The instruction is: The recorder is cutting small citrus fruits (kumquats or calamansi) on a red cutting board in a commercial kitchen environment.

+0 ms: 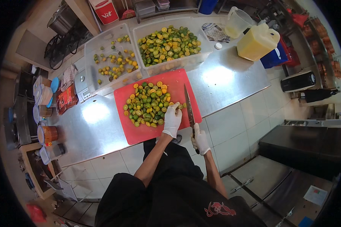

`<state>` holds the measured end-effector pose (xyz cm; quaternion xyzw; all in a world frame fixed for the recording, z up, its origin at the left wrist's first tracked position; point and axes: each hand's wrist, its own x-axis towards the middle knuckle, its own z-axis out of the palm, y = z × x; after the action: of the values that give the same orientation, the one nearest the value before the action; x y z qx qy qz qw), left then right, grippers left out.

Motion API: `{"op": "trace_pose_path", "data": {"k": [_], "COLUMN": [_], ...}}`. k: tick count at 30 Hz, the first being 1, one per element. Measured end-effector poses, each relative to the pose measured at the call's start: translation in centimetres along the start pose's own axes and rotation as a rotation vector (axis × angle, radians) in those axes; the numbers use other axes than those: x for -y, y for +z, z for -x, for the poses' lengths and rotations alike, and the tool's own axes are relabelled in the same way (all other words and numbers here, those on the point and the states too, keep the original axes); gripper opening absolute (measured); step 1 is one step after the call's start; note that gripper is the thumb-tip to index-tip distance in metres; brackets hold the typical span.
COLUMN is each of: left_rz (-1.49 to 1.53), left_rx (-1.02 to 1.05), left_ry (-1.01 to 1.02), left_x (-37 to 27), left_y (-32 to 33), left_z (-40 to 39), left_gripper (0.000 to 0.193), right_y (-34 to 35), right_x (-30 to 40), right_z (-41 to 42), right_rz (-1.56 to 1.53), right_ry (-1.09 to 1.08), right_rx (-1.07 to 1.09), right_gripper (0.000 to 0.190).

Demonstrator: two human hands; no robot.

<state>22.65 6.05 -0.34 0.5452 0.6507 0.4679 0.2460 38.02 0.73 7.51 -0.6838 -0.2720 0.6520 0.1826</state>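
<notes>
My left hand [172, 117], in a white glove, is over the right part of a red cutting board [184, 76]. Its fingers are curled together right beside a small citrus piece [180, 106]; whether they grip it is unclear. Gloved as well, my right hand [201, 140] grips the handle of a long knife [189, 109] at the board's right side. The blade points away from me, just right of the citrus pieces by my left fingertips. A pile of halved small green and orange citrus fruits [147, 100] covers much of the board.
Behind the board stand a clear plastic tub [91, 71] with scattered citrus and another tub [207, 54] heaped with citrus. The steel table [105, 133] also carries a kitchen scale [82, 81], a jug of yellow liquid [257, 42], a pitcher [238, 21], a checked cloth [215, 31] and a white cap [218, 46].
</notes>
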Motion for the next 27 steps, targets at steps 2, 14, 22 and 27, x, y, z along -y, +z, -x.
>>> {"op": "trace_pose_path", "data": {"k": [2, 14, 22, 27], "left_rz": [0.029, -0.376, -0.708, -0.325], "left_rx": [0.174, 0.297, 0.321, 0.373], "left_ry": [-0.269, 0.022, 0.166, 0.109], "left_x": [-1.4, -1.9, -2.0, -5.4], "left_y": [0.0, 1.5, 0.4, -7.0], "left_z": [-0.2, -2.9, -3.6, -7.3], "left_gripper": [0.04, 0.025, 0.014, 0.032], "right_y": [-0.8, 0.9, 2.0, 4.7], "right_x": [0.2, -0.8, -0.5, 0.2], "right_z": [0.0, -1.2, -1.7, -0.9], "right_rz": [-0.078, 0.029, -0.068, 0.008], "right_ry": [-0.032, -0.079, -0.062, -0.027], "right_rx": [0.03, -0.152, -0.135, -0.137], "right_gripper": [0.06, 0.062, 0.061, 0.059]}}
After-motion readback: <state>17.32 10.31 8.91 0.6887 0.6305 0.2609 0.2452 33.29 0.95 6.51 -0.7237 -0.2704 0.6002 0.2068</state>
